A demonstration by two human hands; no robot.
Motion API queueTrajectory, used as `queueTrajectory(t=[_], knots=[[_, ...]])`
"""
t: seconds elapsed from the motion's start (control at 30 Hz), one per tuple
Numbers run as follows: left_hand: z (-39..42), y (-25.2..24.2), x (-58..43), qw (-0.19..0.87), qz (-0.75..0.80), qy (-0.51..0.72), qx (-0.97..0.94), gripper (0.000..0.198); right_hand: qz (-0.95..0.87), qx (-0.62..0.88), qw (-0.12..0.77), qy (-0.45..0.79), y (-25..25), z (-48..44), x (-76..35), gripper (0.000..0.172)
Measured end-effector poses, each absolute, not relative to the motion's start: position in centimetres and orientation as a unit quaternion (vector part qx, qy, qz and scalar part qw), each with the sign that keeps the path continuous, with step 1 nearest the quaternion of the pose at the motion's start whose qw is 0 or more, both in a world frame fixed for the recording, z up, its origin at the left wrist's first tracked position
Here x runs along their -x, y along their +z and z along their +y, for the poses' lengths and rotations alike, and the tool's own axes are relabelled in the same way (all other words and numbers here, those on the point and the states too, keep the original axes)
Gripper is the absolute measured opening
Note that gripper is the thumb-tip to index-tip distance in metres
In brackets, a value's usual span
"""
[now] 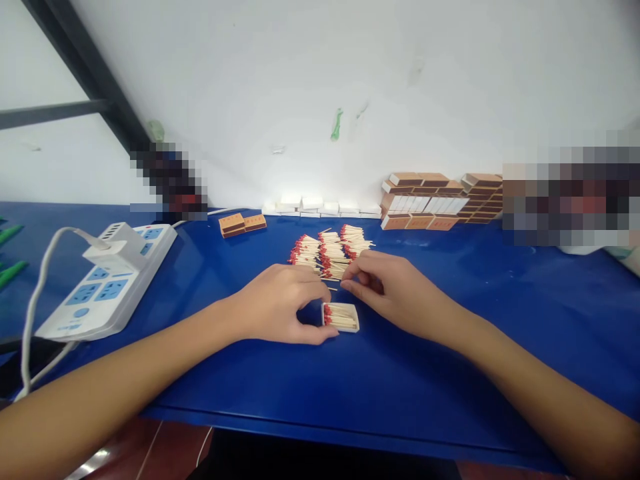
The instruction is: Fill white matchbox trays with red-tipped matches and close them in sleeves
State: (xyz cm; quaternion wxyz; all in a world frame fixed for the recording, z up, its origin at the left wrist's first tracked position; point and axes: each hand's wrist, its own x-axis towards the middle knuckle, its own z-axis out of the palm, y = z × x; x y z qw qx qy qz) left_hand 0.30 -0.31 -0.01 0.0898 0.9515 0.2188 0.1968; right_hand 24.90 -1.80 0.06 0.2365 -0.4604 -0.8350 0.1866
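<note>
A small white matchbox tray (351, 327) lies on the blue table, partly filled with red-headed matches (340, 316). Around its left end curls my left hand (285, 303), thumb at the near side and index finger at the far side. My right hand (387, 283) is closed in a pinch just behind the tray, at the near edge of several heaps of loose matches (333, 253). Whatever those right fingertips hold, if anything, is too small to make out. One stray match (331, 289) lies between the two hands.
Brown matchboxes (423, 221) are stacked by the wall at the back right. White trays (320, 205) line the wall behind the matches. Two more boxes (243, 225) sit at the back left. A white power strip (117, 293) with a plugged-in cable (30, 307) occupies the left side.
</note>
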Motion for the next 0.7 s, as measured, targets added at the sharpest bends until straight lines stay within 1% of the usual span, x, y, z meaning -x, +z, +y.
queueTrajectory(t=[0.13,0.3,0.37,0.43,0.5,0.6,0.7], knots=[[-0.6,0.3,-0.4,0.100,0.214,0.190,-0.953,0.031,-0.834,0.473,0.207,0.193,-1.0,-1.5,-23.8,0.007],[-0.4,0.3,-0.3,0.092,0.240,0.185,-0.949,0.030,-0.844,0.491,0.149,0.157,-0.7,-1.2,-24.7,0.012],[-0.2,0.2,-0.3,0.079,0.257,0.186,-0.945,0.030,-0.848,0.489,0.154,0.135,0.0,-1.0,-26.0,0.013],[0.0,0.0,-0.3,0.065,0.276,0.186,-0.941,0.031,-0.850,0.481,0.180,0.120,0.7,-1.0,-27.1,0.015],[0.1,-0.1,-0.3,0.056,0.293,0.186,-0.936,0.032,-0.852,0.469,0.191,0.130,1.2,-1.2,-27.5,0.018],[0.0,-0.1,-0.3,0.054,0.302,0.186,-0.934,0.033,-0.859,0.452,0.167,0.175,1.4,-1.8,-26.7,0.020],[0.0,0.0,-0.3,0.063,0.291,0.181,-0.937,0.031,-0.861,0.443,0.153,0.196,1.1,-2.2,-25.7,0.018]])
